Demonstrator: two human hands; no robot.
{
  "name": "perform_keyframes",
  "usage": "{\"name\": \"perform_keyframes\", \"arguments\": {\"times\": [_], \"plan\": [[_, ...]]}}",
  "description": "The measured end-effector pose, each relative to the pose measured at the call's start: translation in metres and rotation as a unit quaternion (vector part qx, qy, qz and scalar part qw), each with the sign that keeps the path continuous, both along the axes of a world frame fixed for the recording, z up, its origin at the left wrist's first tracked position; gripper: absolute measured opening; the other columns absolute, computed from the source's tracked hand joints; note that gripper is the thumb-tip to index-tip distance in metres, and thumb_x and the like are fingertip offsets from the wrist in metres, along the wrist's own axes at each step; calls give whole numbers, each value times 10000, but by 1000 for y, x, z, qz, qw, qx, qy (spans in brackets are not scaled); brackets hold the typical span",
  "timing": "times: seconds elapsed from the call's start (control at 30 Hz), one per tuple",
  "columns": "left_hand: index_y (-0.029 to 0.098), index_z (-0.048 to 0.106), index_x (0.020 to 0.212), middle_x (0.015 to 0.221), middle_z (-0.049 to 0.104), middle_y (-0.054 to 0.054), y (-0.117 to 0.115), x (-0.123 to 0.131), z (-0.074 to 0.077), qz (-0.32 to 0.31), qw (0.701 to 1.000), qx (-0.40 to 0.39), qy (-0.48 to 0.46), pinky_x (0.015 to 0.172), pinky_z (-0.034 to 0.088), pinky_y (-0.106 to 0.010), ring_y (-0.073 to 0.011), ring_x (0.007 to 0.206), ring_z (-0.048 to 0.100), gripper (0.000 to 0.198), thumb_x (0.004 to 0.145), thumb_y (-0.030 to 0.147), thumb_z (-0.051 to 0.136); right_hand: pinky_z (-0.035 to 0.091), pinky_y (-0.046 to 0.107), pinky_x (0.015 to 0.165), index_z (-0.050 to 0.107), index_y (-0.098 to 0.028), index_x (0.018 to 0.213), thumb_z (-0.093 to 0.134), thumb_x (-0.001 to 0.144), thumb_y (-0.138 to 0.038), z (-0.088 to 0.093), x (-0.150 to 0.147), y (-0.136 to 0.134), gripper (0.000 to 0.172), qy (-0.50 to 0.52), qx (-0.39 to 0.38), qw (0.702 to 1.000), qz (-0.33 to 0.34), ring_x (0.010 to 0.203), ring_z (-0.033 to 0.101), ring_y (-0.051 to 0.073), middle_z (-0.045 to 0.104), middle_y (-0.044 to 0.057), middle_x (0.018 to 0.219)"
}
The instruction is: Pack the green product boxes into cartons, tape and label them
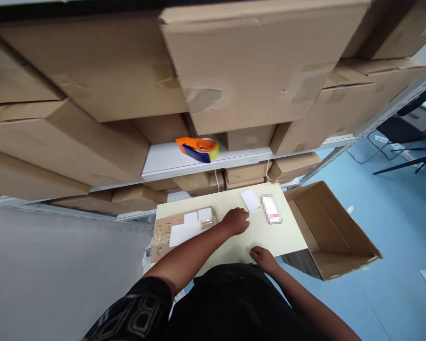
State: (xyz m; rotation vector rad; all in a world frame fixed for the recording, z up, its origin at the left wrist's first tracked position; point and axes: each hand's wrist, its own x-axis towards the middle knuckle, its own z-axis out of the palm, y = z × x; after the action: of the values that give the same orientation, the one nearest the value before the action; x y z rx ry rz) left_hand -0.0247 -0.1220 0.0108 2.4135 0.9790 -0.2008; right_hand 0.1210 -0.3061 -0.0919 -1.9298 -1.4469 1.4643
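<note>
White slip [250, 201], apparently paper, lies on pale tabletop [280, 240] just beyond left hand [236, 221]; likely light, flimsy, easily creased, best taken by edge. Left hand stretches forward, knuckles up, fingers curled; right hand [263, 258] sits lower, at near edge, fingers bent. From here, cannot tell whether either pinches anything.

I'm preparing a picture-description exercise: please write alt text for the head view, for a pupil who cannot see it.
A person's left hand is over a cream tabletop near a white card, with the right hand at the near edge. An open cardboard box stands to the right; ahead, shelves hold closed boxes and a tape dispenser.
</note>
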Motion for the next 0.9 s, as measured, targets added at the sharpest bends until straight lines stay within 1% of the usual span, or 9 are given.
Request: {"name": "perform_keyframes", "arguments": {"times": [0.1,0.17,0.27,0.37,0.5,0.6,0.77,0.83,0.9], "plan": [[175,704,1115,1166,673,-162,24,53,-41,17,999,-3,48,937,493,-446,-337,1131,600,282,936,358,586,468,317,787,765,-223,919,510,900,-471,1,30,7,356,12,-18,1000,-9,856,688,240,769,58,900],[147,680,1161,1205,643,-190,36,76,-65,24,998,-3,55,957,481,-462,-361,1168,571,330,934,375,607,479,326,815,769,-228,945,511,903,-478,2,46,9,362,28,-21,999,-21,888,697,246,779,63,948],[143,655,1201,1261,600,-201,47,93,-92,29,998,-3,61,992,462,-485,-379,1214,521,347,915,338,640,489,338,839,771,-230,973,513,907,-489,0,64,8,371,46,-32,998,-34,921,706,253,784,68,1000],[161,658,1221,1299,581,-190,53,98,-106,35,997,-5,66,1020,447,-484,-365,1249,491,313,932,256,582,494,347,846,769,-227,979,512,908,-488,-7,77,4,373,58,-51,996,-46,939,709,259,786,70,1013],[156,714,1170,1219,634,-184,57,96,-108,37,996,-25,82,1015,450,-445,-329,1202,553,310,936,161,512,492,355,856,760,-223,964,510,906,-483,-14,88,1,366,67,-69,994,-55,943,709,264,786,69,993],[146,743,1096,1152,677,-178,59,92,-102,51,993,-45,99,926,489,-410,-309,1102,624,276,917,153,533,495,355,847,758,-217,957,507,903,-488,-14,90,7,373,71,-72,993,-63,934,706,263,785,72,986],[191,752,981,1076,727,-118,61,85,-90,97,986,-76,114,790,512,-340,-278,992,680,206,906,344,637,498,371,843,759,-217,994,494,909,-491,1,90,33,391,69,-68,993,-68,920,707,272,780,77,987],[210,751,946,1036,741,-99,61,82,-83,106,984,-87,110,778,513,-325,-270,967,690,261,897,450,660,498,367,846,756,-225,1004,497,918,-492,6,90,46,382,67,-60,994,-61,932,709,272,778,73,995],[201,753,921,1009,748,-116,64,78,-74,117,984,-88,106,796,514,-335,-278,964,697,361,946,520,586,496,356,844,754,-236,1001,498,933,-478,9,90,61,358,51,-39,997,-46,944,709,267,776,69,1000]]}}
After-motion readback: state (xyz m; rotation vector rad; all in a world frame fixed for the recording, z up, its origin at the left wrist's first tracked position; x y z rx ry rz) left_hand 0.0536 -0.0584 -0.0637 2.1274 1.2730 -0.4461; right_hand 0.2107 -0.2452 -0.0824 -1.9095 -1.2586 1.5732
